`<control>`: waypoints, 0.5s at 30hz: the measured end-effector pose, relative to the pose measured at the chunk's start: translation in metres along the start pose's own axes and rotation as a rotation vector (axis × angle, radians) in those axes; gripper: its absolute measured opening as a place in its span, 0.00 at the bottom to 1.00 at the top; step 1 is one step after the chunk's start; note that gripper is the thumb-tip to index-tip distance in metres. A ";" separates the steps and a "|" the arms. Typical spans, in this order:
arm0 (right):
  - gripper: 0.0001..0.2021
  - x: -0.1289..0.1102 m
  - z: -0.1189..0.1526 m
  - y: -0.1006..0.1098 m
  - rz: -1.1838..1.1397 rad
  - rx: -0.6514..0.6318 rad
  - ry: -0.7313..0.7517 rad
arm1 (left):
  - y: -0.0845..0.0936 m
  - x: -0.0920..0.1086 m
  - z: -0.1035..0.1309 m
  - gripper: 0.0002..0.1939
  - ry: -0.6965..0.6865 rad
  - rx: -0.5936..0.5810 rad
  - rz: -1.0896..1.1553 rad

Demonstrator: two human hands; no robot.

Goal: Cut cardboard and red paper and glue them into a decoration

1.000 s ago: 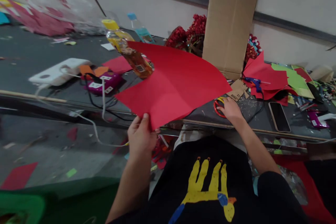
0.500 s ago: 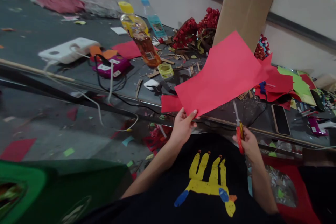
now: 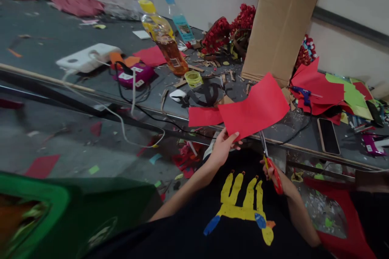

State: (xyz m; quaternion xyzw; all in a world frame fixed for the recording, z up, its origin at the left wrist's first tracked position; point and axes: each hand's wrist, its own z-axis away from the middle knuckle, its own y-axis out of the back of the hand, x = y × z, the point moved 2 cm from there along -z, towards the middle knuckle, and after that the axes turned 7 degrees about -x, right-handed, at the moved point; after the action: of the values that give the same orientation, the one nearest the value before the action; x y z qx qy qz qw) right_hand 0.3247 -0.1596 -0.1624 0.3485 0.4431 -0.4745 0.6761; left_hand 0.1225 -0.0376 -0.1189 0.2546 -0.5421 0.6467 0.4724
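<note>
A red sheet (image 3: 258, 107) with a curved notch in its top edge is pinched at its lower left corner by my left hand (image 3: 225, 145). My right hand (image 3: 275, 174) is closed around the handles of red and yellow scissors (image 3: 274, 172). Their blades point up and touch or overlap the sheet's lower edge, slightly apart. Another red piece (image 3: 204, 117) lies on the table edge, just left of the held sheet.
On the table (image 3: 33, 48) stand a tea bottle (image 3: 168, 44), a blue-capped bottle (image 3: 182, 24) and upright cardboard (image 3: 282, 20). A glue gun (image 3: 305, 95) and phone (image 3: 328, 136) lie right. A green bin (image 3: 115, 210) is lower left.
The red sheet has been lowered and tilted flatter. The scissors have moved left to its lower edge, with my right hand turned. The view has shifted slightly, and the glue gun shows more fully.
</note>
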 end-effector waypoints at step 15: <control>0.28 -0.007 0.020 0.009 -0.017 -0.137 -0.146 | -0.015 -0.030 0.003 0.23 0.090 -0.191 -0.153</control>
State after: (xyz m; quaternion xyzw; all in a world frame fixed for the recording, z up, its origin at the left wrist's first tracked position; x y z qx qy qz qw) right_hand 0.3378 -0.1726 -0.1480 0.2621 0.4268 -0.4731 0.7248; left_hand 0.1477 -0.0505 -0.1362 0.2197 -0.5584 0.5651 0.5661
